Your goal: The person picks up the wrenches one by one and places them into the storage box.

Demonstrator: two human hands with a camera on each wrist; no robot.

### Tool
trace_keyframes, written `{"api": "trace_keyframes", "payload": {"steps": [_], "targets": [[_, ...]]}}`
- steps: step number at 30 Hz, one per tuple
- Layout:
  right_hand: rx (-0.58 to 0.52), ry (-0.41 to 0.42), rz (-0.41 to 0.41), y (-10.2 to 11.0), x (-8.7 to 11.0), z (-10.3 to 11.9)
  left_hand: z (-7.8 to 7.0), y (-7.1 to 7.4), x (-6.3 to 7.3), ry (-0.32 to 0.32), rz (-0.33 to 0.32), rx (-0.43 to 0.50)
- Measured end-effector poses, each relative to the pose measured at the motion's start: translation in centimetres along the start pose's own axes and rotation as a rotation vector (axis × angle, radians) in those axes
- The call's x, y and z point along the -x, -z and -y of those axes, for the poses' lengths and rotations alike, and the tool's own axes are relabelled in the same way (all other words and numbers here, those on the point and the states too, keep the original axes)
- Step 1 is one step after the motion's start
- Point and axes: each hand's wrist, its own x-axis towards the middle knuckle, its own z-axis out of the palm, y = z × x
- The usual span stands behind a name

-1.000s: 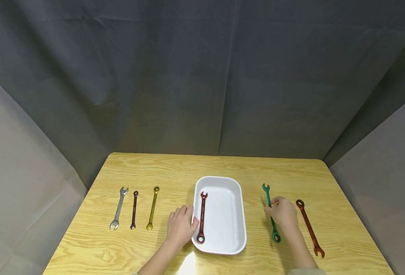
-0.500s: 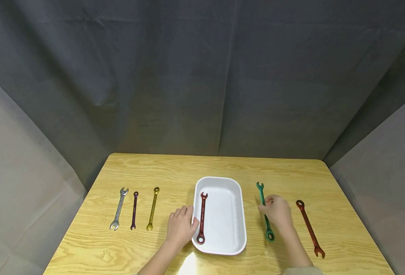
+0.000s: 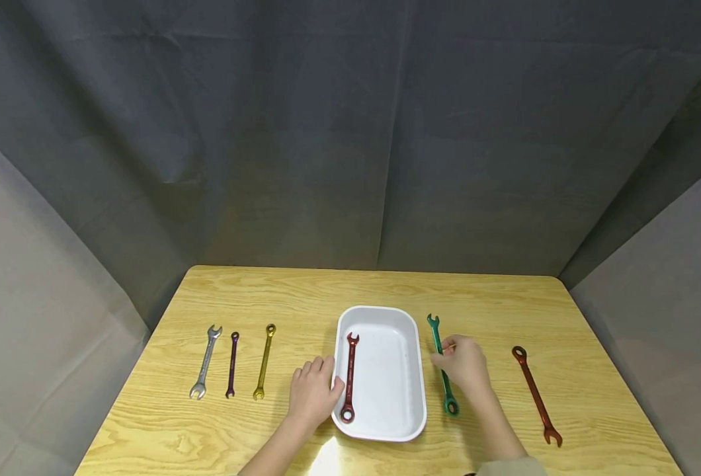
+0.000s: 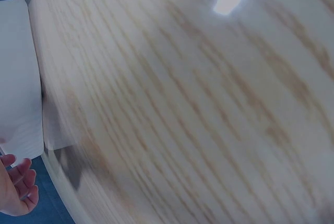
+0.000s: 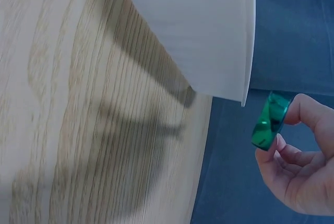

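A green ratcheting combination wrench is pinched at its middle by my right hand, just right of the white tray. In the right wrist view the green wrench appears end-on between thumb and fingers, clear of the table, with its shadow below. My left hand holds the left rim of the white tray, its thumb over the edge. Inside that tray, along its left side, lies a red wrench. The left wrist view catches only part of the left hand beside the tray wall.
Left of the tray lie a silver open-end wrench, a purple wrench and a gold wrench. An orange-red wrench lies at the right. Dark cloth hangs behind the wooden table.
The green wrench and my right hand have moved left, closer to the tray. My left hand, the tray and the other wrenches stay where they were.
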Motion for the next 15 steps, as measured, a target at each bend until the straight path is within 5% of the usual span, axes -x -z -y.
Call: {"api": "trace_keyframes", "payload": {"steps": [15], "targets": [[0.01, 0.007, 0.011, -1.4, -0.1, 1.4, 0.0, 0.0, 0.0, -0.001, 0.002, 0.003]]}}
